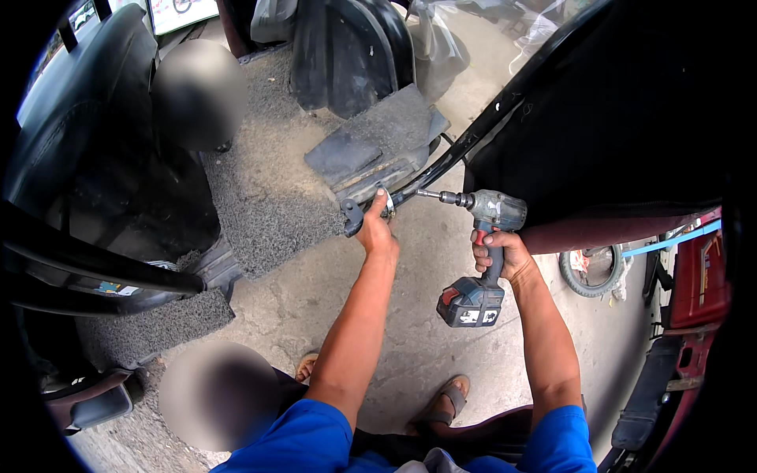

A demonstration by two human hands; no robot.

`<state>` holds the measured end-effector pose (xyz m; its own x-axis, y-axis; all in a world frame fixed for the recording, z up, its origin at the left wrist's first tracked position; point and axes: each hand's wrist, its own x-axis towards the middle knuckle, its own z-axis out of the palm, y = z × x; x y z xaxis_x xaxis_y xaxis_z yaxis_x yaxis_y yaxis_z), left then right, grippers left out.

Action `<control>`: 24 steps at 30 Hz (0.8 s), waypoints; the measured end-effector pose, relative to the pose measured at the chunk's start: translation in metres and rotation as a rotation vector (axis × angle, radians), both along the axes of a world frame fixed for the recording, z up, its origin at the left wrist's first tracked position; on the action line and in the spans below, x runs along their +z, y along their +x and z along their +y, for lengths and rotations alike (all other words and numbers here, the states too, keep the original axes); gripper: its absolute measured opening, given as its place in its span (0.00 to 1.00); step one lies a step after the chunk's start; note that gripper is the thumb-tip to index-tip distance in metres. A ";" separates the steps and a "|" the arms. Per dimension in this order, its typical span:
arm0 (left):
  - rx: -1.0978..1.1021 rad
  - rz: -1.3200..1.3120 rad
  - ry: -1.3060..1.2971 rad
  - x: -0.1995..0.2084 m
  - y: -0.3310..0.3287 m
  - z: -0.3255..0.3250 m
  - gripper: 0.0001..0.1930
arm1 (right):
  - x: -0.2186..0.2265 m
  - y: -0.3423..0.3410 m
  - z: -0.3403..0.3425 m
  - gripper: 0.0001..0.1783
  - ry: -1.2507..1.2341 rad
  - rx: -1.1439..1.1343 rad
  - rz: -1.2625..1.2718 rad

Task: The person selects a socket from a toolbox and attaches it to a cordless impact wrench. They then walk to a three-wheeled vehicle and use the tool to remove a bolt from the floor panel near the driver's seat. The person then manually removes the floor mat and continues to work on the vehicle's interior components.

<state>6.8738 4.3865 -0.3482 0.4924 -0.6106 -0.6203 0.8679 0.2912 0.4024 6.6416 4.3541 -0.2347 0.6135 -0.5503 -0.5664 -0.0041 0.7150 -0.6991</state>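
Observation:
My right hand (505, 252) grips a cordless impact driver (498, 211), a finger near its red trigger. A slim socket bit (430, 194) points left from its chuck, close to a black curved tube (457, 153). The tool's dark battery (473, 302) hangs below the handle. At the lower end of the tube, my left hand (377, 230) closes around a small metal bracket (389, 206), thumb upward. A black rounded lug with a hole (352, 217) sticks out just left of that hand. My left fingers are partly hidden.
A vehicle floor with grey carpet (268, 173) lies left of my hands. Black seats (87, 126) and a black plastic panel (343, 59) stand around it. Two people with blurred heads are at the left. A small wheel (590, 272) and red bodywork (698, 272) are at right.

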 end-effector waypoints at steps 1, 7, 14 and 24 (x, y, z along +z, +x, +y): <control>0.006 -0.001 0.001 0.000 0.000 -0.001 0.30 | -0.003 -0.003 0.001 0.16 0.004 -0.004 0.006; 0.037 -0.004 -0.020 -0.006 0.000 -0.003 0.31 | -0.034 -0.010 0.005 0.15 0.065 -0.018 0.033; -0.028 0.017 0.002 -0.006 0.003 -0.001 0.31 | -0.045 0.001 0.005 0.10 0.080 0.025 0.077; 0.024 0.020 0.040 0.011 0.000 0.003 0.33 | -0.030 0.012 -0.001 0.09 -0.021 0.043 0.199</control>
<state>6.8742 4.3893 -0.3371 0.4935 -0.5733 -0.6540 0.8691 0.2956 0.3967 6.6539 4.3531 -0.2647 0.5137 -0.5390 -0.6676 -0.1739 0.6965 -0.6961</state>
